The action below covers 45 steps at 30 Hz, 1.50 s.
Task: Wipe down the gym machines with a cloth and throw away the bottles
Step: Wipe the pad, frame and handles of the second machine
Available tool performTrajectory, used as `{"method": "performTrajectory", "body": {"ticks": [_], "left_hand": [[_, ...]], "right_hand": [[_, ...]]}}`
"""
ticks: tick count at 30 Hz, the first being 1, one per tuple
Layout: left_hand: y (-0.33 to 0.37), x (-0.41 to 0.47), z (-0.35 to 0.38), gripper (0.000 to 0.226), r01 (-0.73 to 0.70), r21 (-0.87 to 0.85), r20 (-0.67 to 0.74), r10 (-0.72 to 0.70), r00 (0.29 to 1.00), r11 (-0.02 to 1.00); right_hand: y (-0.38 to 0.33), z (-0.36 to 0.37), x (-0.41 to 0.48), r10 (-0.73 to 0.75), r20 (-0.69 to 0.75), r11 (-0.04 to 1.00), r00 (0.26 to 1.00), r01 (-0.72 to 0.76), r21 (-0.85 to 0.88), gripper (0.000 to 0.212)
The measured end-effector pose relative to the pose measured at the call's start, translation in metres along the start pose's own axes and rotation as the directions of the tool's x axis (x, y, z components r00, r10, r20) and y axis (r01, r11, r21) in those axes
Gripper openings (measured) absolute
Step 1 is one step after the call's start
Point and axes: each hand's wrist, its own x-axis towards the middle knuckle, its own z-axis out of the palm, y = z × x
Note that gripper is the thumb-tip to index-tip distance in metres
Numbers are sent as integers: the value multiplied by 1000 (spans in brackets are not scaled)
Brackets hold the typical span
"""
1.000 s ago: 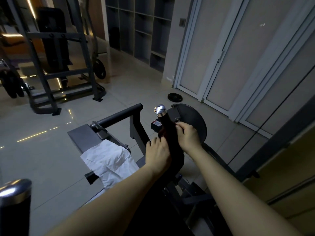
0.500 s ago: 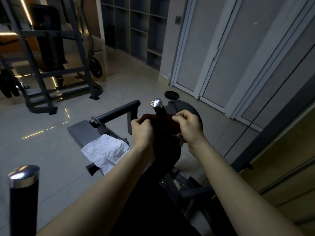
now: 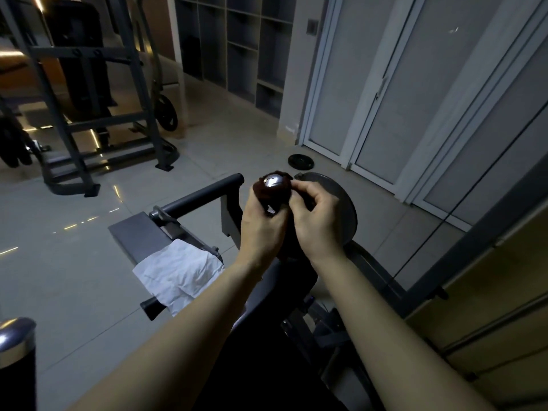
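Tiles, pale and glossy, cover the floor [image 3: 74, 262] of a dim gym room and catch thin streaks of warm light. White-framed frosted sliding doors [image 3: 415, 99] fill the right wall, and a grey open cubby shelf unit [image 3: 237, 48] stands at the back. On the left rises a dark steel rack frame [image 3: 74, 114], with a black disc wheel [image 3: 166, 112] just beside its right upright. Nearest the camera stands a dark grey gym machine [image 3: 139, 232]; its black padded bar [image 3: 201, 197] runs across in front of the hands, and a round grey metal disc [image 3: 347, 209] sits behind the right wrist. A crumpled white cloth [image 3: 178, 274] lies draped over the machine's flat grey platform, partly hidden by the left forearm. A small black weight plate [image 3: 300, 161] lies flat on the floor near the doors. A dark red cloth [image 3: 268, 197] is wrapped round the machine's upright handle, just under its shiny chrome end cap [image 3: 272, 182]. The left hand [image 3: 261, 232] has its grip closed round the wrapped cloth; the right hand [image 3: 317, 221] pinches the cloth's edge beside the cap.
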Motion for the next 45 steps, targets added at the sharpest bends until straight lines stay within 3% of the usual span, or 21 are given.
{"method": "performTrajectory", "body": {"ticks": [3, 6, 9, 10, 12, 14, 17, 21, 24, 26, 28, 31, 33, 35, 38, 41, 43, 45], "left_hand": [[-8, 3, 2, 20, -201, 330, 3, 212, 977, 922], [-11, -3, 2, 42, -187, 528, -14, 229, 973, 829], [-6, -14, -5, 42, -149, 713, 97, 114, 989, 685], [-8, -21, -7, 38, -152, 763, 169, 33, 985, 628], [-12, -37, -12, 34, -36, 781, 201, -196, 960, 624], [-18, -50, -17, 30, 157, 677, 143, -338, 930, 719], [-11, -52, -21, 20, 290, 399, 13, -321, 947, 870], [18, -32, -24, 19, 177, 92, -163, -161, 973, 980], [28, -22, -25, 41, 137, 15, -221, -130, 967, 990], [31, -16, -26, 64, 158, -3, -267, -153, 952, 987], [34, -12, -27, 67, 184, -34, -294, -186, 938, 982], [40, -1, -23, 31, 102, -89, -149, -114, 982, 991], [44, 6, -15, 28, 40, -45, 23, -39, 999, 998], [43, 18, -10, 27, 48, -22, 76, -46, 996, 999], [31, 48, -16, 30, 272, -49, 115, -265, 957, 961], [15, 53, -29, 28, 552, -180, 236, -509, 828, 814], [15, 43, -32, 36, 614, -385, 254, -561, 788, 689], [21, 35, -32, 41, 536, -519, 225, -499, 837, 666]], "right_hand": [[5, -1, 0, -97, -33, 994, 995, 95, -52, 17], [6, 5, -6, -162, -76, 981, 984, 152, -124, 17], [16, 11, -16, -180, -101, 963, 978, 154, -219, 11], [22, 11, -22, -118, -83, 969, 990, 97, -225, 8], [35, 8, -38, 49, -18, 977, 999, -52, -209, 6], [43, 4, -51, 120, 10, 971, 993, -115, -211, 7], [27, 0, -48, 73, 0, 984, 997, -72, -161, 9], [-5, -3, -32, -9, 56, 999, 998, 11, -35, 9], [-9, -7, -22, -42, 15, 999, 999, 43, -15, 13], [-3, -8, -12, 35, 72, 998, 997, -31, -59, 30], [5, -6, -3, 134, 220, 984, 966, -103, -146, 48], [13, 4, -3, 115, 333, 962, 936, -22, -272, 51], [16, 7, -7, 144, 312, 950, 939, -43, -310, 48], [16, 4, -9, 155, 312, 945, 937, -49, -323, 53], [21, 0, -4, 72, 359, 955, 931, 40, -295, 59], [25, -3, 0, 99, 374, 954, 922, 19, -298, 50], [33, -4, -1, 96, 367, 959, 925, 13, -283, 45], [40, -6, -3, 92, 376, 969, 922, 5, -248, 45]]}}
